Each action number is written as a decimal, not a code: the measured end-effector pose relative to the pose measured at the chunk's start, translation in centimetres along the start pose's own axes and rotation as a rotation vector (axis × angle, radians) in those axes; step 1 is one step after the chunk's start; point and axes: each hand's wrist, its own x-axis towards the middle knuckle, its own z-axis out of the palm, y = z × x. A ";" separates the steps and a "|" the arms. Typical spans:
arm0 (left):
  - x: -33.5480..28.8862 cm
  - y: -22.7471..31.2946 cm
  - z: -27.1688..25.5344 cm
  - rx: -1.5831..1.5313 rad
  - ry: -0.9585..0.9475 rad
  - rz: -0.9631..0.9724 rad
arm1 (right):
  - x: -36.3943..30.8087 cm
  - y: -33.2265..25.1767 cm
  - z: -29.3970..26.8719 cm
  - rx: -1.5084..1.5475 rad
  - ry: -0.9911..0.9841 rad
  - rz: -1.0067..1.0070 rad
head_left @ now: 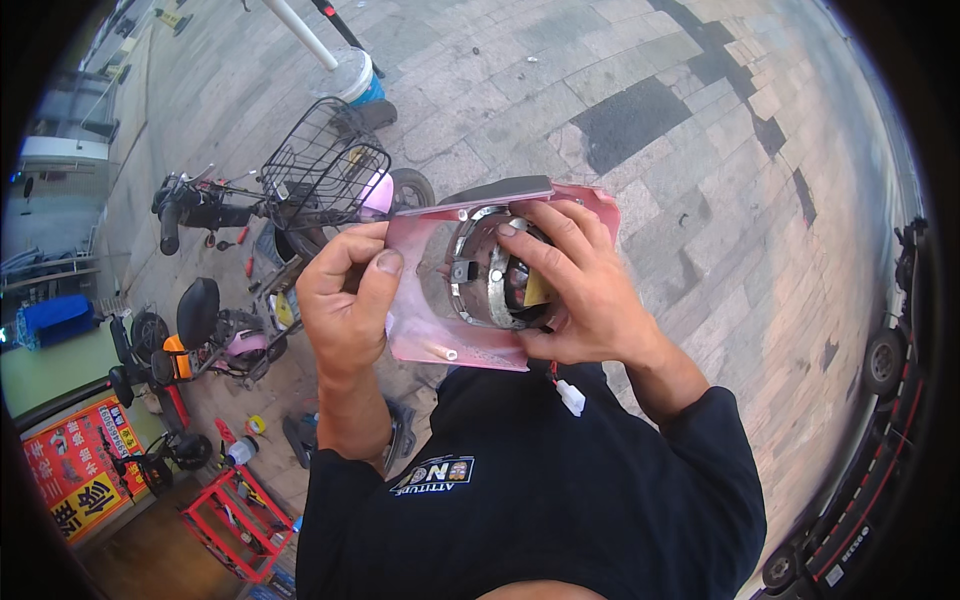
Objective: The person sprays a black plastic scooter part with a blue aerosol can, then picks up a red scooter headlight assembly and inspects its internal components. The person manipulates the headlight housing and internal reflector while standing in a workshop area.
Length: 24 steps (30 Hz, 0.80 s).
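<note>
A pink plastic scooter panel (pixel 420 335) is held up in front of my chest, its hollow inner side facing me. Into its round opening sits a headlight (pixel 492 268) with a metal ring, silver clips and a dark back. My left hand (pixel 352 290) pinches the panel's left edge between thumb and fingers. Spread across the headlight's right side, my right hand (pixel 575 285) grips it, fingertips on the ring's upper part and thumb low by the panel's bottom edge. A white plug (pixel 570 398) dangles on short wires below. My right palm hides part of the headlight.
An electric scooter with a black wire basket (pixel 325 160) stands ahead to the left, beside a bucket (pixel 352 78) holding a pole. More scooter parts (pixel 235 335), a red metal frame (pixel 240 525) and a red-yellow sign (pixel 85 465) are at left. Vehicles line the far right.
</note>
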 end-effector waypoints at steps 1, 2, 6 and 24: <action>0.0 0.0 0.1 0.000 0.003 -0.008 | 0.1 -0.2 0.1 -0.016 -0.011 0.011; -0.1 0.1 0.2 0.007 0.013 -0.023 | 0.2 -0.4 0.1 -0.042 -0.029 0.021; -0.1 0.0 0.5 -0.007 0.016 -0.013 | 0.5 -0.7 0.3 -0.054 -0.043 0.036; -0.2 -0.3 0.9 -0.019 0.035 -0.011 | 0.2 -1.2 -0.5 -0.076 -0.059 0.025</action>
